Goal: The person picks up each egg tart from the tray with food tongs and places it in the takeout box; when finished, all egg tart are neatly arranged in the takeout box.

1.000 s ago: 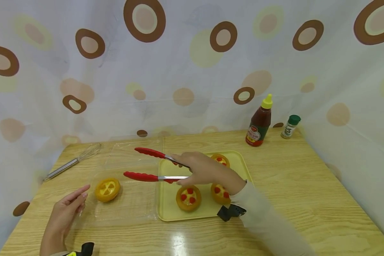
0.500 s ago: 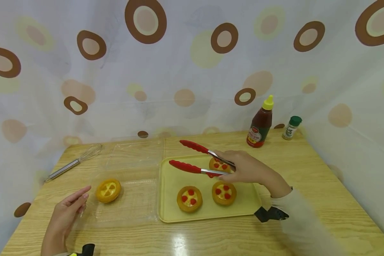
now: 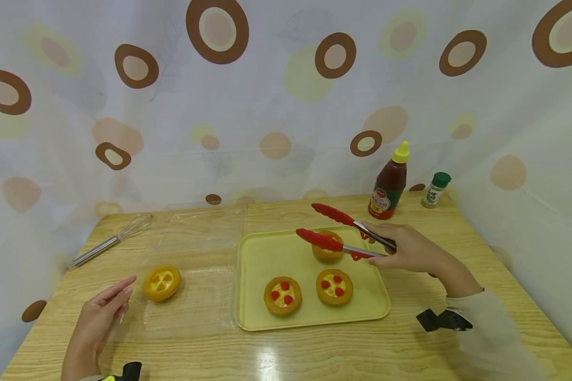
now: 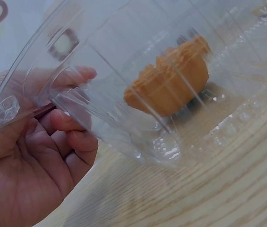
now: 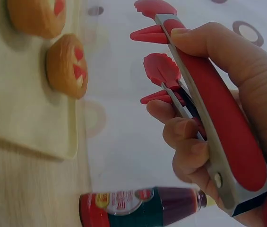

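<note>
Wood-grain desk (image 3: 448,233), spotted cloth (image 3: 274,100) hung behind it. Red-and-silver tongs (image 5: 223,116) are in the right hand (image 3: 405,246): thumb on one arm, fingers curled round the other, so a firm grip. Tongs' arms are spread, nothing between the red tips, which point from the right hand toward the left-hand side. In the head view the lower tip overlaps the far pizza tart (image 3: 327,255); right wrist view shows the tips clear of the tarts. Yellow tray (image 3: 262,254) is just left of the right hand, three pizza tarts on it; near-left one (image 3: 283,296) and near-right one (image 3: 334,287) carry three red dots each. Left hand (image 3: 100,312) pinches the near edge of a clear plastic box (image 3: 190,307), per left wrist view. Yellow-topped tart (image 3: 162,283) sits upright in the box, just right of the left hand's fingertips. Box lid (image 3: 205,225) is folded back, farther out from that hand. Whisk (image 3: 107,246) lies beyond the left hand. Sauce bottle (image 3: 388,188) stands beyond the right hand, green-capped shaker (image 3: 435,190) to the bottle's right.
</note>
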Action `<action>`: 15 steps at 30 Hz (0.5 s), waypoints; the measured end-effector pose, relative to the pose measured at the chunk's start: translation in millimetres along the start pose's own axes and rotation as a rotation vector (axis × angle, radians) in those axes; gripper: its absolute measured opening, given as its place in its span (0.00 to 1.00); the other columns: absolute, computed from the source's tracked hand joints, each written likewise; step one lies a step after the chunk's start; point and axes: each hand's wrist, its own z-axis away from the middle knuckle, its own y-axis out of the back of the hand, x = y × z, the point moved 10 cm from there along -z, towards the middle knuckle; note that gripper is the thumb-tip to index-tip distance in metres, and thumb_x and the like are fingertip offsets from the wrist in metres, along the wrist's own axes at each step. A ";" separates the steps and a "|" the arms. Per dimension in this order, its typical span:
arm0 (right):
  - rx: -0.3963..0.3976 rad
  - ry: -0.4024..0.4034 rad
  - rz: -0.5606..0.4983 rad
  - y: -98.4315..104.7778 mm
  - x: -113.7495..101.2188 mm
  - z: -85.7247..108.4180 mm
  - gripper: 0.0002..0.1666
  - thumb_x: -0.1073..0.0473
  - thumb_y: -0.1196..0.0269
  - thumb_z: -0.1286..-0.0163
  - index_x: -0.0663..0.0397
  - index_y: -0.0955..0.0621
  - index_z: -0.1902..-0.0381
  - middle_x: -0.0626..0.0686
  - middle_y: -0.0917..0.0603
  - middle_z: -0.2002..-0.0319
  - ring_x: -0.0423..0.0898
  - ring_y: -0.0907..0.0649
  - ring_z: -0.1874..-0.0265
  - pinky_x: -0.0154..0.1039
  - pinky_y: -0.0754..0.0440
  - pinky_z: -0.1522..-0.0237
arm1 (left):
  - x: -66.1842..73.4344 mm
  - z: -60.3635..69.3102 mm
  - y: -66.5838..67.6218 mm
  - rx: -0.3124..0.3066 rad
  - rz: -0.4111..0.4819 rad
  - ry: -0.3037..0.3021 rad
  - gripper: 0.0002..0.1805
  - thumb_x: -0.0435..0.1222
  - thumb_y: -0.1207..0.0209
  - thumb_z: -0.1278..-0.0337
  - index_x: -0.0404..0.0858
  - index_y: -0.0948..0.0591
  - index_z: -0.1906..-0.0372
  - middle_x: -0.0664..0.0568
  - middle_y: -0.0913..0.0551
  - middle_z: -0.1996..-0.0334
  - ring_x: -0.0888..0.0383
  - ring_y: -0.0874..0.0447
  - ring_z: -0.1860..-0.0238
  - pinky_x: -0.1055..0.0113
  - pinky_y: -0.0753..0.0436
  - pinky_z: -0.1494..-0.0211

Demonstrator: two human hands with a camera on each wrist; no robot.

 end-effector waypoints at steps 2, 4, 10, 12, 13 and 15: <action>0.001 -0.014 0.006 1.6 6.9 4.7 0.41 0.50 0.30 0.42 0.59 0.30 0.34 0.45 0.31 0.75 0.37 0.33 0.80 0.32 0.34 0.77 | 0.1 0.4 0.0 0.003 -0.001 0.002 0.12 0.40 0.42 0.37 0.60 0.16 0.54 0.60 0.26 0.75 0.66 0.32 0.77 0.73 0.30 0.76; 0.003 -0.015 0.014 3.3 12.3 9.1 0.41 0.51 0.29 0.43 0.60 0.29 0.35 0.46 0.29 0.73 0.37 0.33 0.79 0.32 0.34 0.77 | 0.3 0.7 -0.4 0.003 0.001 0.001 0.12 0.40 0.42 0.37 0.61 0.16 0.54 0.60 0.26 0.75 0.66 0.32 0.77 0.73 0.30 0.76; -0.019 -0.001 0.034 6.4 24.9 20.2 0.40 0.52 0.29 0.44 0.64 0.28 0.37 0.44 0.32 0.76 0.34 0.35 0.81 0.31 0.35 0.79 | -0.7 0.4 -0.3 0.008 -0.003 0.018 0.12 0.40 0.41 0.37 0.61 0.16 0.54 0.60 0.27 0.76 0.66 0.32 0.77 0.73 0.30 0.75; -0.032 0.001 0.044 7.2 27.6 22.0 0.40 0.52 0.29 0.44 0.64 0.28 0.37 0.43 0.32 0.76 0.33 0.35 0.81 0.30 0.35 0.80 | -1.1 0.3 0.2 0.010 0.003 0.022 0.12 0.40 0.41 0.37 0.61 0.16 0.54 0.60 0.26 0.76 0.66 0.32 0.77 0.73 0.30 0.75; -0.042 0.000 0.045 7.2 28.8 22.5 0.41 0.51 0.29 0.44 0.63 0.28 0.37 0.43 0.32 0.76 0.33 0.35 0.81 0.31 0.35 0.80 | -1.3 0.4 0.5 0.010 0.006 0.023 0.12 0.40 0.41 0.37 0.61 0.16 0.55 0.60 0.26 0.75 0.66 0.32 0.77 0.73 0.30 0.75; -0.064 0.005 0.042 6.6 29.8 22.5 0.41 0.51 0.28 0.44 0.64 0.28 0.37 0.43 0.31 0.74 0.33 0.36 0.81 0.31 0.35 0.80 | -1.7 0.6 1.2 0.011 0.011 0.027 0.11 0.40 0.41 0.37 0.62 0.16 0.55 0.60 0.26 0.75 0.66 0.32 0.77 0.73 0.30 0.75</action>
